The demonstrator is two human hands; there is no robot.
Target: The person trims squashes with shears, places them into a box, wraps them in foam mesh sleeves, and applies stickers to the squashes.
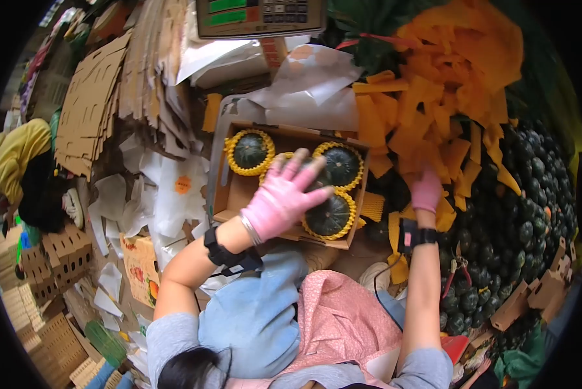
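My left hand [281, 198], in a pink glove, lies with fingers spread over the squashes in a cardboard box [231, 193]. Dark green squashes in yellow foam nets show at the box's upper left [249, 151], upper right [340, 166] and lower right [330, 216]. Another squash under my fingers is mostly covered. Off to the right, my right hand [426, 189], also pink-gloved, reaches into the lower edge of a heap of orange-yellow foam nets [427, 129]. Its fingers are hidden or blurred there, so any grip is unclear.
A weighing scale [262, 18] stands beyond the box. Many loose squashes [531, 194] are piled at right, near red-handled clippers [458, 275]. Flattened cardboard [96, 97] and white paper sheets [174, 188] lie at left. A person in yellow [18, 155] bends at far left.
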